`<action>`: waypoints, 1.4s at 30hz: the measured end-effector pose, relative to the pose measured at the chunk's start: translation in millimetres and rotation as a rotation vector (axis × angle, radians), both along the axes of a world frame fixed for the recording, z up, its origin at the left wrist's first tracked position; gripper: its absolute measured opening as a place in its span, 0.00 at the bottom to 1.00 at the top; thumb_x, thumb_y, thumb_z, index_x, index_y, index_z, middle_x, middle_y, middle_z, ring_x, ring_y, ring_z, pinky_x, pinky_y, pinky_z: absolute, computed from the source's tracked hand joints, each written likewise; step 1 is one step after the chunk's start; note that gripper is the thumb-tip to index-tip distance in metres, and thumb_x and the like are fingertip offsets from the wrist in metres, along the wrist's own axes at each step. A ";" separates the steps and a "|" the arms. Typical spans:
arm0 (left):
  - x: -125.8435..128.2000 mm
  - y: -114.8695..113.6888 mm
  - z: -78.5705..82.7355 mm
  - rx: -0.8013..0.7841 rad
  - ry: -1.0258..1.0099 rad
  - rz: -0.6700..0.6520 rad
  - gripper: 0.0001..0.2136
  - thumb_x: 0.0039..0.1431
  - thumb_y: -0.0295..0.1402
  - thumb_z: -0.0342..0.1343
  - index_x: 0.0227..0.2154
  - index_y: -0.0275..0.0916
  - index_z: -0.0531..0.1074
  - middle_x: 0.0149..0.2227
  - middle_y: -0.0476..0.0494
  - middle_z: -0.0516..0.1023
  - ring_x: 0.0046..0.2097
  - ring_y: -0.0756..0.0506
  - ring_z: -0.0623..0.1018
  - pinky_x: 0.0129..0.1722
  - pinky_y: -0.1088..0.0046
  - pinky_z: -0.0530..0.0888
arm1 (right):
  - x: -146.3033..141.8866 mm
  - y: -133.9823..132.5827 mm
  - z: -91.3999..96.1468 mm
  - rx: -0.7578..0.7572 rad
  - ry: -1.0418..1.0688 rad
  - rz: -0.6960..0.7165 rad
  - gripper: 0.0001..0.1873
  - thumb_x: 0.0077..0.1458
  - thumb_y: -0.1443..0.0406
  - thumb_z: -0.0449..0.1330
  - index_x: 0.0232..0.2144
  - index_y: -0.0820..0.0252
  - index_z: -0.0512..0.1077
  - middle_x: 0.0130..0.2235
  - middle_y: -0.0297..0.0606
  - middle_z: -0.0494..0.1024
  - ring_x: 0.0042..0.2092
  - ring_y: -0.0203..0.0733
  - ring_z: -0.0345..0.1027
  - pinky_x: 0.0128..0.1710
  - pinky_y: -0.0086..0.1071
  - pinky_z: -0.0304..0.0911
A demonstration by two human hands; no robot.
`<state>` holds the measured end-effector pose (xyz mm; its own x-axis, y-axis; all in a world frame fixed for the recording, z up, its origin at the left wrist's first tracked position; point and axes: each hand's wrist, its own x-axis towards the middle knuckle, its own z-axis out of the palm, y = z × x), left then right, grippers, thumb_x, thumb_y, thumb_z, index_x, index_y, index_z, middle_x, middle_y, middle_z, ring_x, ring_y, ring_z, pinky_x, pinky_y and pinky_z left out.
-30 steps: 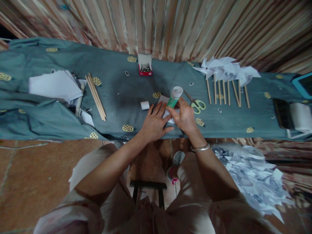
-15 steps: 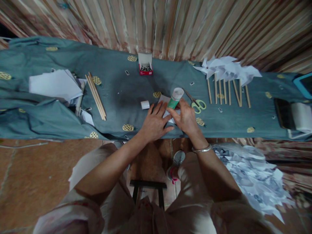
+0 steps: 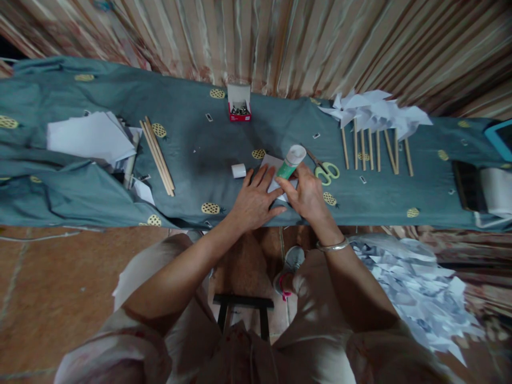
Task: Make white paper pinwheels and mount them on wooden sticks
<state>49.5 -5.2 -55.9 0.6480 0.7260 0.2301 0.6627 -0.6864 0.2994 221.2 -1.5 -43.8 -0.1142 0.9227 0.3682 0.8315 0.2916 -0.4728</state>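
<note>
My right hand (image 3: 307,193) grips a green and white glue stick (image 3: 291,161), tilted with its lower end down at a small sheet of white paper (image 3: 272,162). Flat on the paper's left part lies my left hand (image 3: 256,201), fingers spread, pressing it against the cloth. Both hands cover much of the sheet. A white glue stick cap (image 3: 239,170) lies just left of my left fingertips. To the right of the glue stick rest scissors (image 3: 327,173) with light green handles.
A small red and white box (image 3: 240,111) of metal pins stands open at the back. Wooden sticks (image 3: 157,157) and stacked paper (image 3: 88,137) lie left. Paper pinwheels (image 3: 378,114) on sticks lie right, near a dark phone-like object (image 3: 469,186). Crumpled paper scraps (image 3: 416,288) are heaped below the table (image 3: 192,138).
The glue stick and my right hand have shifted slightly to the right over the paper. My left hand stays in place on the sheet.
</note>
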 end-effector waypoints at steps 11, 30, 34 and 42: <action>0.0 -0.9 3.4 -0.018 0.014 0.007 0.26 0.61 0.52 0.52 0.56 0.42 0.69 0.67 0.31 0.60 0.68 0.31 0.57 0.64 0.42 0.55 | 2.8 -3.2 -3.7 0.017 0.010 -0.027 0.24 0.61 0.45 0.52 0.43 0.59 0.68 0.36 0.46 0.77 0.40 0.53 0.72 0.41 0.45 0.68; -0.4 -0.7 2.4 -0.040 -0.017 0.001 0.26 0.60 0.52 0.54 0.58 0.47 0.67 0.68 0.34 0.58 0.69 0.30 0.55 0.63 0.41 0.55 | 11.7 15.3 -15.7 -0.137 0.609 -0.005 0.20 0.55 0.45 0.59 0.34 0.55 0.66 0.32 0.36 0.76 0.34 0.42 0.73 0.36 0.40 0.72; -0.2 -0.9 3.7 -0.042 -0.015 -0.005 0.27 0.61 0.52 0.53 0.60 0.47 0.66 0.68 0.34 0.58 0.69 0.30 0.56 0.64 0.41 0.53 | 7.8 14.4 -13.0 -0.133 0.456 -0.001 0.20 0.56 0.46 0.58 0.37 0.56 0.68 0.33 0.37 0.77 0.35 0.45 0.74 0.36 0.42 0.72; 0.6 -0.7 3.7 -0.035 0.012 0.001 0.28 0.61 0.53 0.52 0.59 0.44 0.67 0.68 0.30 0.57 0.69 0.29 0.55 0.64 0.40 0.54 | -0.7 11.5 2.2 -0.066 0.180 -0.046 0.21 0.58 0.45 0.56 0.37 0.55 0.68 0.34 0.41 0.78 0.36 0.48 0.73 0.37 0.42 0.69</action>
